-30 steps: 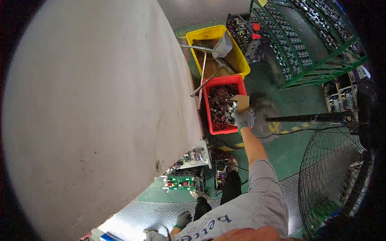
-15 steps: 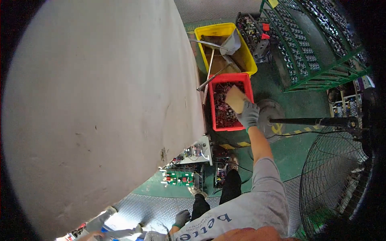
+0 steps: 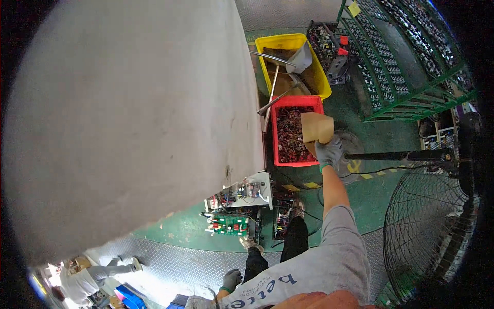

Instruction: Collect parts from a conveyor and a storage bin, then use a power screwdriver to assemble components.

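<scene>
My right hand, in a grey glove, grips a small tan cardboard box by its near side. The box is tilted over the right part of a red bin, which is filled with a dark reddish mix of small parts. What the box contains is hidden from this angle. My left hand, also gloved in grey, hangs low beside my body. Its fingers are loosely bent, with nothing visible in them.
A pale broad surface fills the left. Behind the red bin is a yellow bin with a grey scoop and metal rods. Green racks and a caged fan stand right. Circuit boards lie by my feet; another person works lower left.
My right hand and the cardboard box have shifted right, toward the red bin's right edge, and the box has turned. My left hand stays low. The other person shows more fully.
</scene>
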`<action>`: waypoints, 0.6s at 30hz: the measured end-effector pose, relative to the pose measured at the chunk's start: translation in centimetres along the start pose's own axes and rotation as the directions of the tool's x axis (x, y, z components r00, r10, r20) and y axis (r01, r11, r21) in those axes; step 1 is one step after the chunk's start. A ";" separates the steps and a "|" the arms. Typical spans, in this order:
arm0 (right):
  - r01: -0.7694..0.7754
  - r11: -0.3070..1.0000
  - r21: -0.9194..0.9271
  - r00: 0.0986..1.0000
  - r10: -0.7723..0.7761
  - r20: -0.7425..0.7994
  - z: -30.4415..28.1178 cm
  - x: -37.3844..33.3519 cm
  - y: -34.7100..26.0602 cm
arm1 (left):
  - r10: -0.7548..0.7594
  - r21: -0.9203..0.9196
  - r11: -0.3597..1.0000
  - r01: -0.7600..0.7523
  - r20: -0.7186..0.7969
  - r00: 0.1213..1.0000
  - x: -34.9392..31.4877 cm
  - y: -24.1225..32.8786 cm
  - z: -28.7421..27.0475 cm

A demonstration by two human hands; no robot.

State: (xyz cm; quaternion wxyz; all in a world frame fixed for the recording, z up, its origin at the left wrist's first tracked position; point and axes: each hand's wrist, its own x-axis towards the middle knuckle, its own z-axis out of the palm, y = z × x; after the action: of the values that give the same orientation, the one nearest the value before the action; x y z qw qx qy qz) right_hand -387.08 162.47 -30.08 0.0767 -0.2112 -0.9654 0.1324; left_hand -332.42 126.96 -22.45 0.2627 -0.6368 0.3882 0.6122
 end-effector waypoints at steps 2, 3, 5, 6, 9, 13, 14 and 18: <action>-0.086 0.995 0.051 0.995 0.088 -0.045 0.1 -0.4 0.2 | -0.040 -0.008 0.999 0.039 -0.041 0.998 -0.1 -0.4 -0.2; -0.205 0.949 0.241 0.978 0.211 0.000 0.1 -0.5 0.4 | -0.002 -0.006 1.000 0.002 -0.024 1.000 -0.2 -0.6 -0.4; -0.316 0.853 0.416 0.946 0.317 0.067 0.5 -0.8 0.5 | -0.036 0.034 0.999 0.038 -0.038 0.999 -0.3 -1.0 -0.7; -0.200 0.738 0.644 0.961 0.277 -0.018 0.9 -1.0 0.4 | 0.012 0.046 0.999 -0.010 -0.032 0.999 -0.3 -1.1 -0.9; -0.025 0.735 0.678 0.976 0.165 -0.143 1.9 -1.4 0.5 | -0.013 0.021 1.000 0.012 0.009 1.000 -0.3 -1.9 -1.3; 0.158 0.979 -0.133 0.985 -0.165 -0.045 2.3 -2.0 0.3 | -0.039 0.017 0.999 0.041 -0.075 0.996 0.6 -3.7 -1.8; 0.183 0.972 -0.144 0.982 -0.188 -0.021 2.0 -1.9 0.4 | -0.035 -0.023 0.999 0.034 -0.047 0.998 1.0 -4.2 -2.1; 0.155 0.977 -0.148 0.981 -0.170 -0.098 2.0 -1.1 -0.6 | 0.442 0.478 0.730 -0.489 0.214 0.871 3.5 -7.0 -3.5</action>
State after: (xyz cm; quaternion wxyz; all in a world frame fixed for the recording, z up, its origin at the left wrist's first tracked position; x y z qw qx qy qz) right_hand -386.71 161.00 -31.95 0.1252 -0.1433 -0.9806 0.0460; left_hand -324.84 127.46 -26.45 0.2786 -0.3974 0.6736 0.5574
